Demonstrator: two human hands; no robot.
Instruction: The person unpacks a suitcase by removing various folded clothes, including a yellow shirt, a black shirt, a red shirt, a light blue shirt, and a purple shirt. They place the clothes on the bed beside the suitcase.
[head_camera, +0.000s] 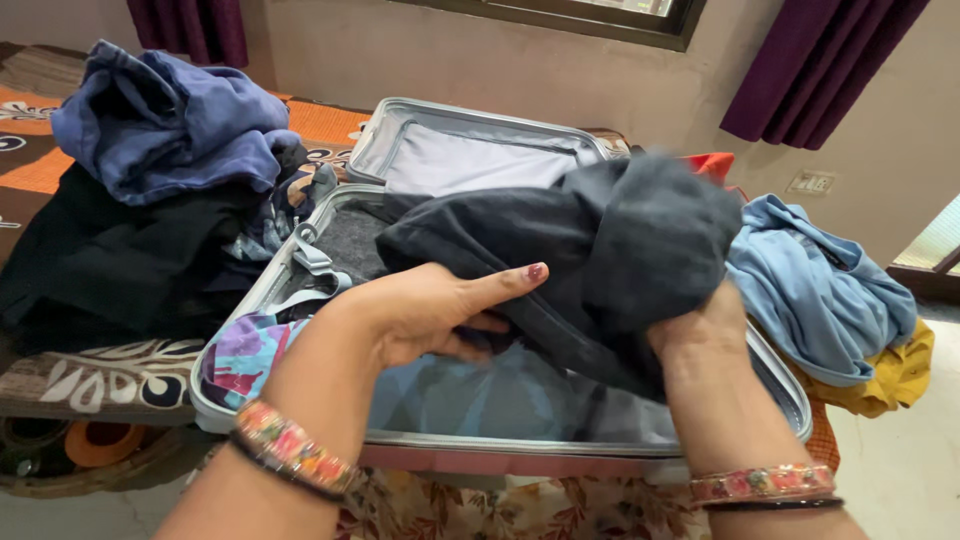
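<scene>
We hold the dark garment (600, 250) over the open suitcase (300, 270): our left hand (420, 315) grips its lower edge, our right hand (700, 335) is closed on its bunched side. We should keep it flat and folded.

One open suitcase (300, 300), two hands, four bangles, two curtains, and about six loose garments.

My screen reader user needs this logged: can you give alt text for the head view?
Two hands hold a dark grey garment over an open grey suitcase on a patterned bed: the left hand grips its lower edge, the right hand is bunched in the cloth. Blue and black clothes are piled to the left, a light blue shirt over a yellow cloth lies right.
</scene>
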